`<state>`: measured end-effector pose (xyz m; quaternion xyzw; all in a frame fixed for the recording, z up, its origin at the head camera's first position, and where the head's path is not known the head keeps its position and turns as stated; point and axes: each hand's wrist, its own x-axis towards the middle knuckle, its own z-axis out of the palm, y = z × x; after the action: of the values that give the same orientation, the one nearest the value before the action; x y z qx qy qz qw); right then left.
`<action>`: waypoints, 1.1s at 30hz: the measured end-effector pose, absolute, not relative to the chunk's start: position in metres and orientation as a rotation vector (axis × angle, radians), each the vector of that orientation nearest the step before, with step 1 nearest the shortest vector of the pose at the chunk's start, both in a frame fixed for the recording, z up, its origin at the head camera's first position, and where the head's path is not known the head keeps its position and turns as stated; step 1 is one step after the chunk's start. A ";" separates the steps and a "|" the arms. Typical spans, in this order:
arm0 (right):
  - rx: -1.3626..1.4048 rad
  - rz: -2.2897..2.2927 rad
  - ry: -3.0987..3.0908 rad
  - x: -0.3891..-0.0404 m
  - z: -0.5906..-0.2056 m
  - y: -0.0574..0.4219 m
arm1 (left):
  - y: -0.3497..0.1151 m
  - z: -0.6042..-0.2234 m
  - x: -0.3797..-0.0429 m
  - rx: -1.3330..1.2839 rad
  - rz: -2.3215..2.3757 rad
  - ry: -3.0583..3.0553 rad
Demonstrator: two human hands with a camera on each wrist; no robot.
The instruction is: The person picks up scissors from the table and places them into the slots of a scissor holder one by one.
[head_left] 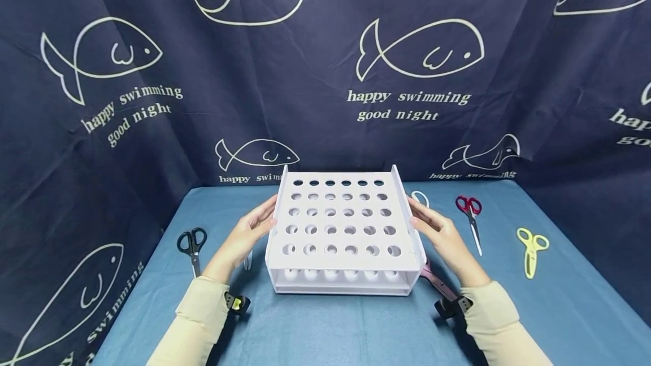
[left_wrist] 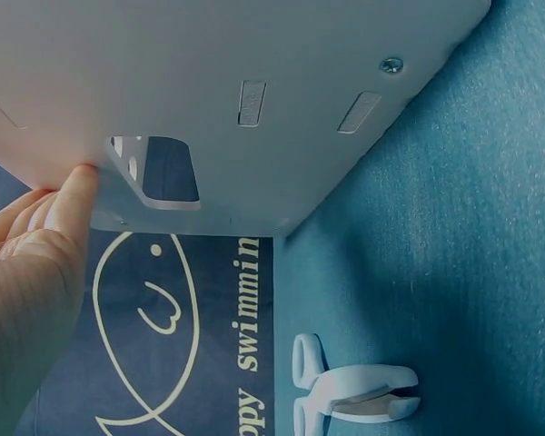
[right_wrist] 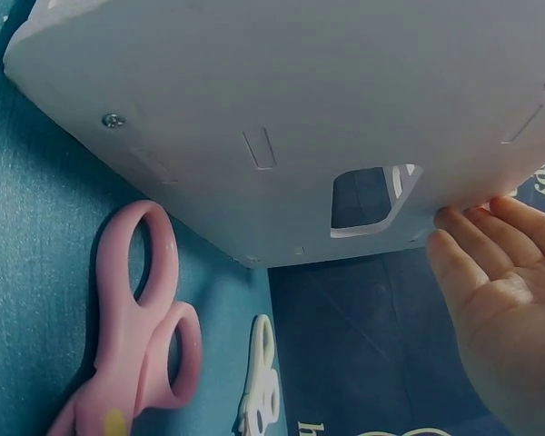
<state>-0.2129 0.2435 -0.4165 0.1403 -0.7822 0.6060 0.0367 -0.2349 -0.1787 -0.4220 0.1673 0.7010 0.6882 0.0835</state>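
Note:
A white rack [head_left: 341, 262] with several rows of round holes in its top stands upright on the blue table, between both hands. Against its left side panel rest the fingertips of my left hand [head_left: 249, 237], close to the cut-out handle slot seen in the left wrist view. My right hand [head_left: 448, 240] touches the opposite panel, its fingers extended beside that panel's slot in the right wrist view. Neither hand is inserted in a slot. Pink scissors [right_wrist: 127, 336] lie by the rack's right side, and white scissors [left_wrist: 359, 392] by its left.
Black-handled scissors [head_left: 192, 244] lie at the far left of the table [head_left: 346, 332]. To the right are red-handled scissors [head_left: 469, 206] and yellow scissors [head_left: 530, 253]. A white scissors handle [head_left: 421, 197] shows behind the right hand. A dark fish-print curtain [head_left: 315, 95] hangs behind.

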 end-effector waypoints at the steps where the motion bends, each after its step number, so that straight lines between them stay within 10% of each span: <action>1: 0.434 1.860 -2.400 -0.213 -0.416 0.244 | -0.178 -0.422 -0.235 0.496 2.055 2.095; 33: 0.430 1.662 -2.367 -0.212 -0.425 0.287 | -0.178 -0.424 -0.237 0.497 2.055 2.125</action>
<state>-0.2125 0.2868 -0.4251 0.1464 -0.8048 0.5649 0.1086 -0.2367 -0.1777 -0.4239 0.1654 0.7070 0.6838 0.0720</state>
